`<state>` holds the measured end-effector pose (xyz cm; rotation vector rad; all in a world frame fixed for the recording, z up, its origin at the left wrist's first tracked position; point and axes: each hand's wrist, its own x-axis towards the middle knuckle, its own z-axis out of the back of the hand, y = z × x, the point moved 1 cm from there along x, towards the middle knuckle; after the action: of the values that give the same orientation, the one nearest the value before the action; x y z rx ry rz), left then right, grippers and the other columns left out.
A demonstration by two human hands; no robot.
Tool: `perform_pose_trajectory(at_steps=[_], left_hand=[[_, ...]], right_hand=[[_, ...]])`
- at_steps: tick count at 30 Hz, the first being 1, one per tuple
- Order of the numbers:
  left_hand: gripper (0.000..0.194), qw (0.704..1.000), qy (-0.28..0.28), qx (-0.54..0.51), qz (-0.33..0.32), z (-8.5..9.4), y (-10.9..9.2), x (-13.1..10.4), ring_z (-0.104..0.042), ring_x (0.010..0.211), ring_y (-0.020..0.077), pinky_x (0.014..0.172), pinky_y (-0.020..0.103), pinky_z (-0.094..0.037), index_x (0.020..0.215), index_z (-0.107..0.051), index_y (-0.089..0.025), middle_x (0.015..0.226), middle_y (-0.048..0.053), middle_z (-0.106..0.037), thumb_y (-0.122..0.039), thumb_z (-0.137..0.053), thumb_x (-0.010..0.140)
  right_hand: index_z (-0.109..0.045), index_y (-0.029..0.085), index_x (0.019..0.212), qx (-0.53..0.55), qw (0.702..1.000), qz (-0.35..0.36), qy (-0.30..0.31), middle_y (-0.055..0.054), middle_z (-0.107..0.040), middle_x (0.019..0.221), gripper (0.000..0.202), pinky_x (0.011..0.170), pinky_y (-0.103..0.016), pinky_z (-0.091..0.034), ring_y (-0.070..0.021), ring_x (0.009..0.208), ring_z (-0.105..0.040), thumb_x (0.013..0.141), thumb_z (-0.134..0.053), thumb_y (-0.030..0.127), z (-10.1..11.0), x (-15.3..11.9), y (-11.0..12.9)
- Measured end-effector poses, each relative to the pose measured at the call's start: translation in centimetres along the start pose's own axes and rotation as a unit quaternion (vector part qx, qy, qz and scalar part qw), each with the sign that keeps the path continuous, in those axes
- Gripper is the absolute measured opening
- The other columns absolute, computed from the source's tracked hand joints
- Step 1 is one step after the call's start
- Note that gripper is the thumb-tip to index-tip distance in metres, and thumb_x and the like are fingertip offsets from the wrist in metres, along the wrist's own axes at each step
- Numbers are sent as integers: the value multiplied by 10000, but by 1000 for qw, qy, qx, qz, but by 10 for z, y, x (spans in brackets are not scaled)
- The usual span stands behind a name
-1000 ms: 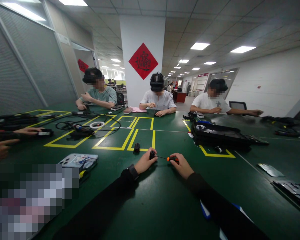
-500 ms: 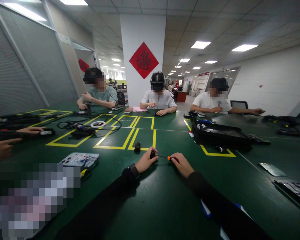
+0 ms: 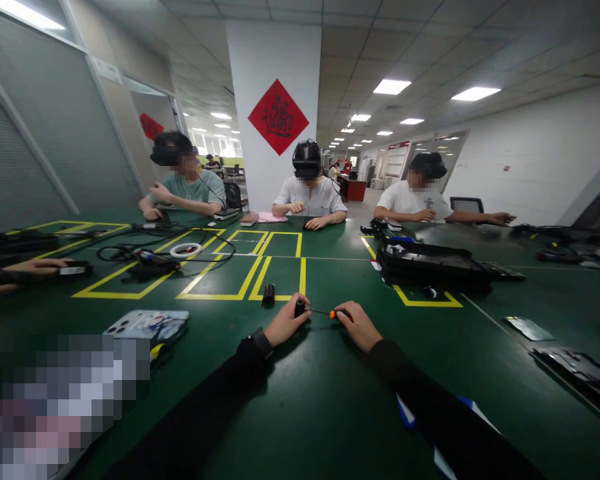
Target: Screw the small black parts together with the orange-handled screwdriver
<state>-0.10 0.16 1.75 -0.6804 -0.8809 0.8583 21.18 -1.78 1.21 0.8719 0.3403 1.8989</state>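
My left hand [image 3: 286, 321] is closed around a small black cylinder [image 3: 300, 307], just over the green table [image 3: 300, 413]. To its right, my right hand [image 3: 359, 324] pinches the orange-and-black handle [image 3: 333, 315] of a thin screwdriver-like tool. The tool's dark shaft [image 3: 320, 312] runs left from the handle to the black cylinder; whether its tip enters the cylinder cannot be made out. A second short black cylindrical piece [image 3: 269, 294] stands on the table just beyond my left hand, near the yellow tape.
A phone-like light blue case [image 3: 153, 324] lies at left, cables [image 3: 150, 263] farther back. A black tray-like housing [image 3: 430, 263] sits at right, near a flat metallic part [image 3: 529, 328]. Three people sit across the table; another person's hand [image 3: 37, 267] is at far left.
The view has turned slightly, so most things sit farther left in the picture. Both my hands keep their grip on the cylinder and the tool. The hands at far left have shifted.
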Motion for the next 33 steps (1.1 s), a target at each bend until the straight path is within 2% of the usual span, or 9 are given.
perform_pose_trajectory(at_steps=[5, 13, 17, 21, 24, 29, 33], left_hand=[[197, 1000, -4, 5, -6, -1, 1, 0, -483, 767, 126, 750, 267, -384, 917, -450, -184, 840, 0, -514, -242, -499, 734], [198, 1000, -11, 18, -6, -2, 2, -1, -482, 758, 123, 748, 265, -384, 918, -448, -183, 816, -6, -510, -233, -498, 733], [197, 1000, -7, 19, -12, -1, 2, -1, -483, 755, 123, 743, 264, -385, 922, -446, -186, 826, -4, -512, -248, -491, 740], [196, 1000, -3, 18, -13, -1, 1, -1, -484, 763, 124, 751, 265, -382, 918, -444, -185, 827, -4, -513, -249, -492, 740], [195, 1000, -1, 15, -11, 0, -1, -1, -484, 759, 123, 751, 266, -381, 919, -444, -182, 826, -4, -512, -232, -491, 737], [194, 1000, -6, 26, -13, 0, 1, -2, -478, 773, 126, 756, 267, -377, 920, -447, -185, 847, 0, -509, -255, -489, 744], [200, 999, -7, 27, -18, 0, 3, -1, -477, 777, 126, 754, 261, -376, 928, -443, -188, 854, 1, -509, -264, -488, 749]], right_hand=[[-593, 177, 842, -9, 1000, 24, 7, -54, -554, 880, 182, 809, -329, -367, -168, 870, -474, 811, -429, 250, -1, 0, 0], [-546, 180, 872, 13, 1000, 9, -3, -40, -545, 880, 176, 778, -326, -402, -166, 854, -497, 716, -553, 262, 0, -3, 3], [-516, 176, 1004, 49, 999, -18, -10, -58, -546, 929, 257, 786, -315, -411, -156, 870, -515, 771, -478, 276, 0, -2, 2], [-578, 172, 866, 17, 1000, 6, -2, -57, -558, 875, 202, 812, -330, -385, -163, 866, -500, 815, -395, 240, 1, 1, 1], [-576, 171, 801, 0, 1000, 24, 5, -51, -551, 839, 163, 787, -324, -386, -163, 836, -492, 796, -418, 215, 1, 1, 3], [-532, 176, 859, 8, 1000, 9, -5, -38, -534, 868, 134, 751, -307, -402, -159, 823, -489, 733, -508, 214, 0, -1, 3], [-527, 177, 896, 20, 1000, 3, -2, -40, -536, 887, 175, 766, -297, -401, -156, 842, -491, 736, -521, 247, -1, -1, 2]])
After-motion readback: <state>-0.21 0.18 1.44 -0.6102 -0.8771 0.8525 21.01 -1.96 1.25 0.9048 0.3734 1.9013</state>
